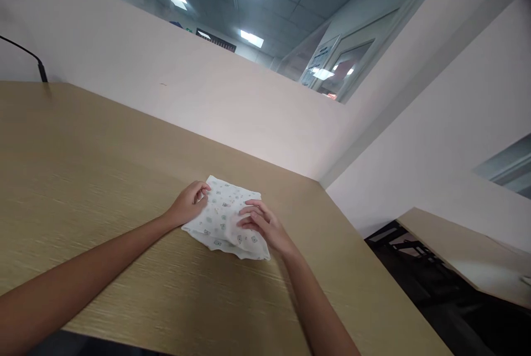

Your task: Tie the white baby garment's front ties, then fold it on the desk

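A white cloth (pixel 224 201) with small animal-like prints lies on the wooden table. It looks folded, with a wavy lower edge and a raised, slightly blurred fold near its right side. At its left edge, my left hand (pixel 189 201) has curled fingers and a thumb closed on the fabric. My right hand (pixel 267 226) reaches over the right part of the cloth, fingers apart and slightly bent. Whether those right fingertips press on the fabric or hover just above it is hard to tell.
The wooden table (pixel 124 179) meets a white partition (pixel 199 96) with a glass panel above it. A black cable (pixel 41 68) comes down at the far left. To the right, past the table edge, stands another table (pixel 464 251) with dark shapes beneath.
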The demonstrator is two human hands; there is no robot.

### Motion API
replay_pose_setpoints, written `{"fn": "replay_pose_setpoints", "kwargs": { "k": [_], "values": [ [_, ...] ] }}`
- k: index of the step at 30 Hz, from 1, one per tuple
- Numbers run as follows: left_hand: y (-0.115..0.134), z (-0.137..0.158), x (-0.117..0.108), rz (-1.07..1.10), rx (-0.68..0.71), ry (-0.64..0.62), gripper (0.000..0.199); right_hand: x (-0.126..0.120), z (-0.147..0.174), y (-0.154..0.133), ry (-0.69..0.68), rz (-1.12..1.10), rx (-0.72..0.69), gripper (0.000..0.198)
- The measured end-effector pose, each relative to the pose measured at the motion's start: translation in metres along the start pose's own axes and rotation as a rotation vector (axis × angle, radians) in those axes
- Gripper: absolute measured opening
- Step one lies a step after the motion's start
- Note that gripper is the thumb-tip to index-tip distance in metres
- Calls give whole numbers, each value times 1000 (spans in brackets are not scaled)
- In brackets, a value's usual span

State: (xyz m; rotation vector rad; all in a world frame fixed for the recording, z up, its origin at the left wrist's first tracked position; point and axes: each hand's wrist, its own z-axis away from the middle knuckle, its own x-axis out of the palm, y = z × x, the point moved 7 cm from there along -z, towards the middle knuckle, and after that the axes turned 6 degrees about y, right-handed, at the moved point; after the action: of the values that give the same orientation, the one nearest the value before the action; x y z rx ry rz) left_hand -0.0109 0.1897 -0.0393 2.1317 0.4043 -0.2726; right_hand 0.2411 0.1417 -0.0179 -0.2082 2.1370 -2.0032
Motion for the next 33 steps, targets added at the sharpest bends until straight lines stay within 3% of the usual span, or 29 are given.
{"fn": "replay_pose_setpoints", "kwargs": {
  "k": [2, 9, 14, 17, 22, 28, 33],
  "values": [
    [1, 0, 1, -2, 15, -18, 23, 4, 0, 7, -1, -85, -9, 43],
    [6, -1, 2, -49, 14, -64, 20, -60, 2, 28, 322, 3, -97, 43],
    [3, -1, 4, -131, 12, -117, 24, -74, 2, 26, 400, 100, -141, 48],
    [-1, 1, 10, -182, 47, -184, 27, -68, 3, 26, 364, 353, -195, 36],
    [-7, 2, 15, -226, 76, -234, 29, -50, 4, 26, 194, 708, -320, 24],
    [3, 3, 14, -273, 132, -260, 27, -42, 6, 21, 150, 808, -363, 16],
    [2, 6, 14, -212, 37, -342, 27, -35, 8, 18, 127, 769, -297, 16]
  ]
}}
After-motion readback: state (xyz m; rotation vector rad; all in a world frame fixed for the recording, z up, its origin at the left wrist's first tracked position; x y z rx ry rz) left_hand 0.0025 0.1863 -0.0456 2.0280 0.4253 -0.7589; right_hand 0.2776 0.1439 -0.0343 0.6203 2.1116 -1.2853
